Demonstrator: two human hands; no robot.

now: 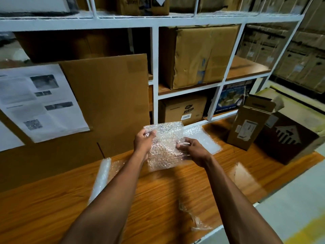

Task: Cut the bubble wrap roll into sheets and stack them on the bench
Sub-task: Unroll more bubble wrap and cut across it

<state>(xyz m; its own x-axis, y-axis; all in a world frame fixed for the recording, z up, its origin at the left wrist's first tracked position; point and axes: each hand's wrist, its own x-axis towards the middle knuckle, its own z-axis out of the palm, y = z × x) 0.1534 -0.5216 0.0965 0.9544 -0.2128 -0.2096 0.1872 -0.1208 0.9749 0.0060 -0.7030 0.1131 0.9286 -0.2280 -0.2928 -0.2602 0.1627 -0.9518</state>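
Left hand [142,140] and right hand [192,150] are gripping a clear bubble wrap sheet [164,147], fingers pinching its edges above the wooden worktop [158,191].

Clear bubbled sheet [165,148], orange-brown wood-grain bench [158,191], white shelving [155,67], seemingly dark-blue printed box [230,97].

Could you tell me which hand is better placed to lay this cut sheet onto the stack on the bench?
Probably the right hand: it grips the sheet on the side nearest the stack; the left hand is farther.
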